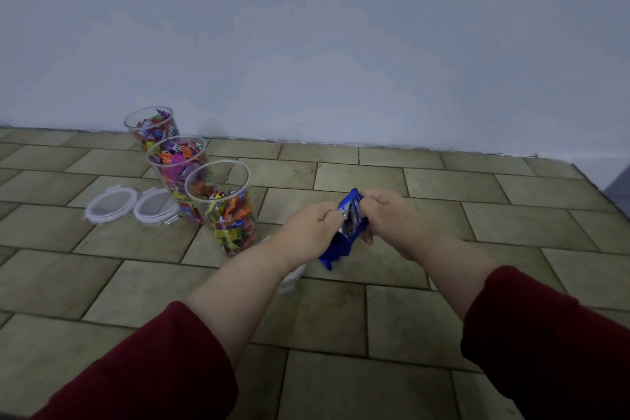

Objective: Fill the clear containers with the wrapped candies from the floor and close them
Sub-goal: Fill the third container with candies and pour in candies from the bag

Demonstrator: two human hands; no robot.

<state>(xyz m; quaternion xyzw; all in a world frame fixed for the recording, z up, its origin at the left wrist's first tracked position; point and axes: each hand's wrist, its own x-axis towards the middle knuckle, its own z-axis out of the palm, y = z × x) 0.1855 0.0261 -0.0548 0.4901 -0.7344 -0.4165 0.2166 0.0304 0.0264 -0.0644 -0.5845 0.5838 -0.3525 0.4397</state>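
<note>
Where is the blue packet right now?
Head view, near centre: the blue packet is gripped between the left hand and right hand, just right of the nearest clear container.

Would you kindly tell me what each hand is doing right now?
Left hand: closed, pinching the blue packet.
Right hand: closed, pinching the same blue packet.
</note>
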